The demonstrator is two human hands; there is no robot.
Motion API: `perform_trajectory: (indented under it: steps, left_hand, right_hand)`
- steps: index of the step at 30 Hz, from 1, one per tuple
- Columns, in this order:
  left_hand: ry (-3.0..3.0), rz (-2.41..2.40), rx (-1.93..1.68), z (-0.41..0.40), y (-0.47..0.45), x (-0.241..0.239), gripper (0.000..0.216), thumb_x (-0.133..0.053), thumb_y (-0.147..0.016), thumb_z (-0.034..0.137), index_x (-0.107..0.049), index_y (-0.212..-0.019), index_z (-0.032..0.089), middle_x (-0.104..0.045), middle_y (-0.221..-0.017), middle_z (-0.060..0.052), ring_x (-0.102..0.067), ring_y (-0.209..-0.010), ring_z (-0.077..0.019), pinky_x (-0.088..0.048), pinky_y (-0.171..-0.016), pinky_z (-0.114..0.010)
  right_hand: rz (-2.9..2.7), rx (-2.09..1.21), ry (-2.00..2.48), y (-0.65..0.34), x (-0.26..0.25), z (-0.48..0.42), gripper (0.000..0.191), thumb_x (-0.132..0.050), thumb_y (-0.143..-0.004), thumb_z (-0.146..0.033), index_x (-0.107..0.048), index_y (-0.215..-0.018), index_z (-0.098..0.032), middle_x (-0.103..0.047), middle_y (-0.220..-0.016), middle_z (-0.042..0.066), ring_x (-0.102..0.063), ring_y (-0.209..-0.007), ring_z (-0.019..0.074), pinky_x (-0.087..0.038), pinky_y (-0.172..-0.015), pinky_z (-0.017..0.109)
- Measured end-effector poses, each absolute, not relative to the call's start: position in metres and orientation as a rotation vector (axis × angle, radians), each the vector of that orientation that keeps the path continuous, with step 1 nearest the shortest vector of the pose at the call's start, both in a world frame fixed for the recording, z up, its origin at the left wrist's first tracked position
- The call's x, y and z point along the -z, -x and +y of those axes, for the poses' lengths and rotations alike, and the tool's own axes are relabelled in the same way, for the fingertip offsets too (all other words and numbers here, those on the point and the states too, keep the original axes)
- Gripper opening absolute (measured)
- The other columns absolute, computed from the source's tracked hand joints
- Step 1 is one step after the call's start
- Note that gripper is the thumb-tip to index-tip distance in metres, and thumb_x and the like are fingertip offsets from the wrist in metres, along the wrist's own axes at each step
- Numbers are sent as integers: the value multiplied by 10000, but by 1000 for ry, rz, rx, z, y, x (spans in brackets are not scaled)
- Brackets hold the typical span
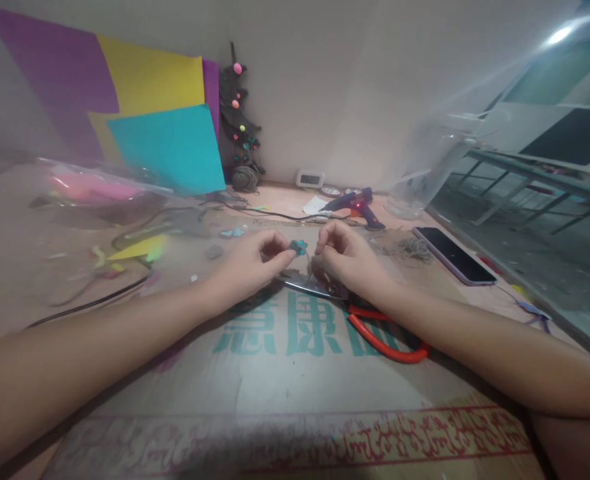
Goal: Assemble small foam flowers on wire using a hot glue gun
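Just beyond the tip of the scissors [369, 338], the left hand [257, 263] is pinching a small teal piece [299, 247] between thumb and fingers. Beyond the scissors' middle, the right hand [347, 257] is curling its fingers nearly closed, though whether it is gripping anything I cannot tell. With so little edge being pinched, the piece could slip onto the scissors if the thumb eases.

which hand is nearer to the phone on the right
Right. The right hand is to the left of the phone; the left hand is farther left, pinching a small teal piece.
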State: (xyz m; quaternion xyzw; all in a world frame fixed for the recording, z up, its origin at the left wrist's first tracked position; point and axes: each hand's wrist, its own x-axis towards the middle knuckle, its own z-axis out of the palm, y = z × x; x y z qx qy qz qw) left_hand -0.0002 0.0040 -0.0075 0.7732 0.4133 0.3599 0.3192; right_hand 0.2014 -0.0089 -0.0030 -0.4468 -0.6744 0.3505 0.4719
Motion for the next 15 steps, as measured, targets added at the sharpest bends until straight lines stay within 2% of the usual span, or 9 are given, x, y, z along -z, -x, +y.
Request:
perform_trajectory:
  steps: [6,10,15]
  left_hand:
    - [-2045,1105,-933,3,0,4,207,-577,-865,388,-589,-803,191,-689,-805,-23,-639,-752,-186,-475,-678,-293]
    - [-2055,1110,-932,2,0,4,213,-570,-869,390,-590,-798,191,-680,-791,-18,-627,-739,-181,-462,-657,-286]
    - [-2072,1085,-940,3,0,6,219,-560,-874,386,-582,-787,186,-659,-777,-14,-617,-745,-180,-460,-677,-290]
  right_hand:
    - [-1636,-851,1054,-201,1,-10,113,-536,-807,-164,-453,-803,-240,-480,-684,-46,-523,-639,129,-438,-601,280]
    - [-1516,-1106,967,-198,-1,-11,186,-647,-807,-258,-477,-878,-237,-497,-727,-66,-520,-553,88,-455,-553,263]
    - [-1451,-1279,809,-199,0,-4,288,-714,-801,-355,-502,-943,-223,-553,-643,-84,-516,-507,71,-494,-589,262]
